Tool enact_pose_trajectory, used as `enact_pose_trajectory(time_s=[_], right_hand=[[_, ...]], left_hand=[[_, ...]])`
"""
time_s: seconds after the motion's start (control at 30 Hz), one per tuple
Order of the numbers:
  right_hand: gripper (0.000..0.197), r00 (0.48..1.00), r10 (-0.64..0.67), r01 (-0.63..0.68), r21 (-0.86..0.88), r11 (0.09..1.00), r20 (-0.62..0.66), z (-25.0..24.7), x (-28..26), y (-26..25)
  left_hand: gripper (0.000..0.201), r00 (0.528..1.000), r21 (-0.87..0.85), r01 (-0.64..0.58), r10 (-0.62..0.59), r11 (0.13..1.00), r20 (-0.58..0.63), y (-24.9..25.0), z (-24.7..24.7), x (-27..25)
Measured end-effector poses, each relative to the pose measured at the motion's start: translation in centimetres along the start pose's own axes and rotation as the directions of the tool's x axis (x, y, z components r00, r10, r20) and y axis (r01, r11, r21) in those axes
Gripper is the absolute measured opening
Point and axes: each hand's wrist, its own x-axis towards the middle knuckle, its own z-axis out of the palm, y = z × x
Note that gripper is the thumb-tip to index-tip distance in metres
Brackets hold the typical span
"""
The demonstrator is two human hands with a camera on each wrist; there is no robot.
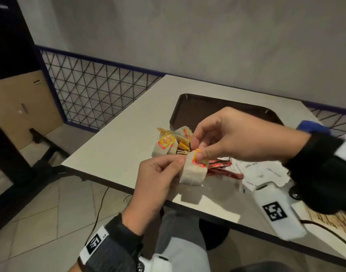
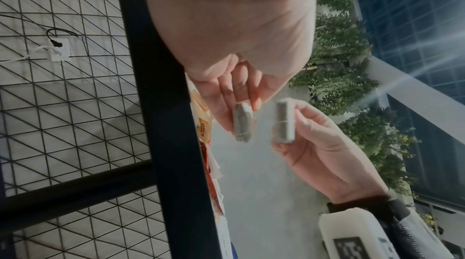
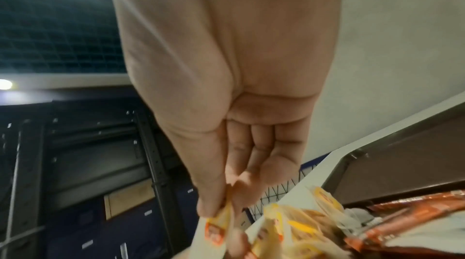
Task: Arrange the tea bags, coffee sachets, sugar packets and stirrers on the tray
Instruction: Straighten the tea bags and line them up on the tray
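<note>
Both hands up over the near edge of the white square table (image 1: 117, 138), working one item between them. Left hand (image 1: 156, 173): thumb and forefinger pinch the left edge of a beige paper tea bag with a red-and-yellow tag (image 1: 192, 171). Right hand (image 1: 233, 134): thumb and fingertips pinch the tag end of that same tea bag at its top; other fingers curled. Bag hangs off the table surface.

Left wrist view shows two separate grey-looking bags, one per hand (image 2: 242, 122) (image 2: 284, 122), so it may be a pair; head view can't settle it.

Dark brown rectangular plastic tray (image 1: 195, 108) sits at 12 o'clock from the hands. Pile of loose tea bags (image 1: 168, 142) at 11 o'clock, just beside the tray's near-left corner. Red coffee sachets (image 1: 223, 167) at 3 o'clock, white paper sugar packets (image 1: 262, 169) beyond them. Thin wooden stirrers (image 1: 183, 152) partly hidden under the pile.
</note>
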Motion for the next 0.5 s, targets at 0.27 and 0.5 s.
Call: enact_pose_trajectory(time_s=[0.27,0.5], right_hand=[[0.019,0.982,-0.056,0.016,-0.215,0.976,-0.181,2.3,1.0,1.0],[0.017,0.980,0.041,-0.028,0.072,0.997,-0.193,-0.1,2.1,0.7]], left_hand=[[0.016,0.999,-0.063,-0.031,0.033,0.998,0.040,0.2,-0.3,-0.1],[0.027,0.992,-0.050,-0.076,0.081,0.996,0.100,3.7,-0.8,3.2]])
